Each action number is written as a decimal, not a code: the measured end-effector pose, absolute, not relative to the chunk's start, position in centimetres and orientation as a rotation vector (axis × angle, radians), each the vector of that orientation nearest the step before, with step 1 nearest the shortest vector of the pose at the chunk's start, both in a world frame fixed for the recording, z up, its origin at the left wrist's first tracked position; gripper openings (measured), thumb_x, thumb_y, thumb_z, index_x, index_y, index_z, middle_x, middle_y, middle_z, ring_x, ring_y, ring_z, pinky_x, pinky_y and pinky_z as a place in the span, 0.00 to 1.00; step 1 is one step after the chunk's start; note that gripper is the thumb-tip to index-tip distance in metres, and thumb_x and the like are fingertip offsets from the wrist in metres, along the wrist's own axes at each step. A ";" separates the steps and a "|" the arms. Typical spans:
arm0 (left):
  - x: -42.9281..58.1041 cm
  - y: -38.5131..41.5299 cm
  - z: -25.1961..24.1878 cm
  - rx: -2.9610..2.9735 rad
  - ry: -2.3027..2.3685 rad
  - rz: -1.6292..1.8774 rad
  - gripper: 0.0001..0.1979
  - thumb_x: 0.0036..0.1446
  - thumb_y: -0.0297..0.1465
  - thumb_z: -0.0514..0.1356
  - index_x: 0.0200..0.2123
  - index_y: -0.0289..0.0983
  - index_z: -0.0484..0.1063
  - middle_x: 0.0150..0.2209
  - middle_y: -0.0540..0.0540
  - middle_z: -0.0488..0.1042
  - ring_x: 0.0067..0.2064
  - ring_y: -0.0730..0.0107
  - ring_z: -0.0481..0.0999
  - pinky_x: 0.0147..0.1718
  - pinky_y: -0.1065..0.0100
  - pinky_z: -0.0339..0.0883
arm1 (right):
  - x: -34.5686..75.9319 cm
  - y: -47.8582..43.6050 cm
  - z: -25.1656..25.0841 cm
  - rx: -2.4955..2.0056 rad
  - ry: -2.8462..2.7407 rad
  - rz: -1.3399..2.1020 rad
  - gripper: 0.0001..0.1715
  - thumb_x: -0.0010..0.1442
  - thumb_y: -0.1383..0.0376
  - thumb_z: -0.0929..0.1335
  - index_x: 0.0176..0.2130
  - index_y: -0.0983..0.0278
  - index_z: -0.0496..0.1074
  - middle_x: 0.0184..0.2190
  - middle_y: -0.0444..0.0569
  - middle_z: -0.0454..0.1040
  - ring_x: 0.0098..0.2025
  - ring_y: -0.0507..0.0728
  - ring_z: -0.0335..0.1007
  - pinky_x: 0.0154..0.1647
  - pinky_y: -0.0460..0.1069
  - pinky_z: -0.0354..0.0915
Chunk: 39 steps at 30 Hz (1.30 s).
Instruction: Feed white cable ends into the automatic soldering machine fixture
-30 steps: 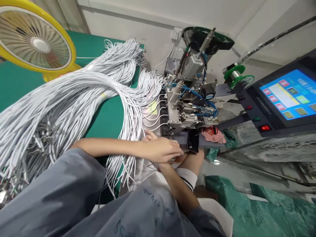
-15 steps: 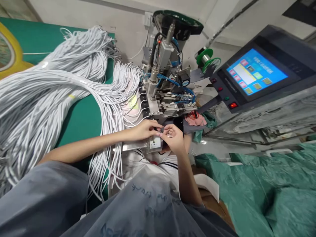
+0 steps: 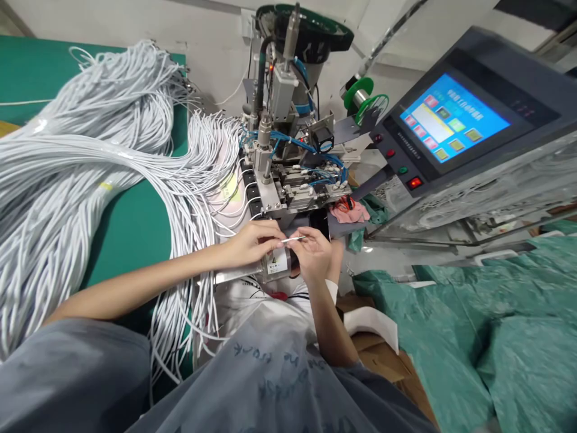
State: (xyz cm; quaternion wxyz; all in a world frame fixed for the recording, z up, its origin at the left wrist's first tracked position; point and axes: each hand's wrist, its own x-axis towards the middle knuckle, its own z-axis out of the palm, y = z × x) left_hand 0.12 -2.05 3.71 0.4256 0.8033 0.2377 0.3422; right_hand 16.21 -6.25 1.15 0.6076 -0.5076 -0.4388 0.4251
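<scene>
Between my fingertips is the end of a white cable, thin and pale at its tip. My left hand pinches it from the left, thumb and index finger together. On the other side my right hand closes its fingertips on the same cable end. Both hands are just in front of the wiring machine, over a metal cylinder with a white label. A row of white cables runs into black holders on the machine's left side. Where the held cable runs behind my left hand is hidden.
Large bundles of white cables cover much of the green table to the left. A control screen stands at the right, near a green wire spool. Green sheeting and cardboard lie at lower right.
The camera view has shifted, so the scene sits a little further left and higher. The thin cable end now shows plainly between my fingertips; my hands stay close together.
</scene>
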 end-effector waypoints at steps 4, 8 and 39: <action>0.2 -2.2 3.7 1.982 0.602 0.894 0.11 0.61 0.30 0.54 0.36 0.31 0.75 0.31 0.45 0.72 0.33 0.74 0.70 0.33 0.71 0.64 | 15.8 -6.4 1.0 -1.166 -1.079 0.979 0.06 0.49 0.62 0.71 0.28 0.62 0.73 0.29 0.46 0.71 0.28 0.52 0.67 0.29 0.49 0.66; 0.1 -2.3 3.7 1.981 0.583 0.874 0.12 0.62 0.30 0.52 0.36 0.32 0.75 0.32 0.44 0.72 0.34 0.73 0.71 0.35 0.70 0.66 | 16.0 -6.7 1.7 -1.202 -1.218 0.901 0.08 0.54 0.61 0.68 0.27 0.62 0.75 0.30 0.48 0.70 0.32 0.54 0.67 0.31 0.48 0.64; 0.4 -1.9 1.4 2.302 0.781 0.733 0.09 0.60 0.27 0.53 0.31 0.33 0.73 0.27 0.49 0.70 0.29 0.76 0.69 0.30 0.75 0.62 | 16.3 -5.6 0.1 -1.256 -1.418 0.720 0.16 0.57 0.64 0.65 0.20 0.65 0.69 0.18 0.41 0.55 0.22 0.49 0.51 0.23 0.47 0.49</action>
